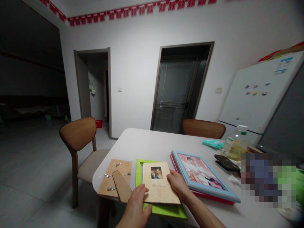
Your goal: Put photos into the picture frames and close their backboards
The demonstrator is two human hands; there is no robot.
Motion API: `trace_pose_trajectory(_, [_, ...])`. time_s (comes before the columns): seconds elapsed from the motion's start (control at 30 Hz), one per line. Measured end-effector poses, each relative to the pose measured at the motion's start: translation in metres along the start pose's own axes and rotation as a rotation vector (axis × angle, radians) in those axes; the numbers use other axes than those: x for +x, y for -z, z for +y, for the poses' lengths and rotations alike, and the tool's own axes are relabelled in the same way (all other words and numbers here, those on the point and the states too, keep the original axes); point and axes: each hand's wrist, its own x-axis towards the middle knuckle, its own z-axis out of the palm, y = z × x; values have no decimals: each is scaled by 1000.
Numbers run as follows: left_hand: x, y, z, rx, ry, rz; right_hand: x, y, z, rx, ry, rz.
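Observation:
A cream photo card (156, 186) with a small picture of two people near its top lies over a lime-green picture frame (138, 172). My left hand (136, 205) is at the card's lower left edge, fingertips on the edge and thumb just below the corner. On the other side, my right hand (178, 185) grips the right edge, its thumb hidden. Left of the frame lies a brown backing board (123, 166) with metal clips and a stand leg (121, 185).
Right of my hands, a light-blue framed picture (201, 174) rests on a red frame (213, 197). Beyond are a black wallet-like object (226, 163), a teal packet (213, 143) and a large clear bottle (235, 144). Wooden chairs (79, 134) stand at the white table (152, 139).

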Motion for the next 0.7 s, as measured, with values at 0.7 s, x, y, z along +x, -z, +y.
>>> trace_pose_trajectory(0.7, [-13,62,-47,427,-19,-19,6,0,-1,-1040,119,28])
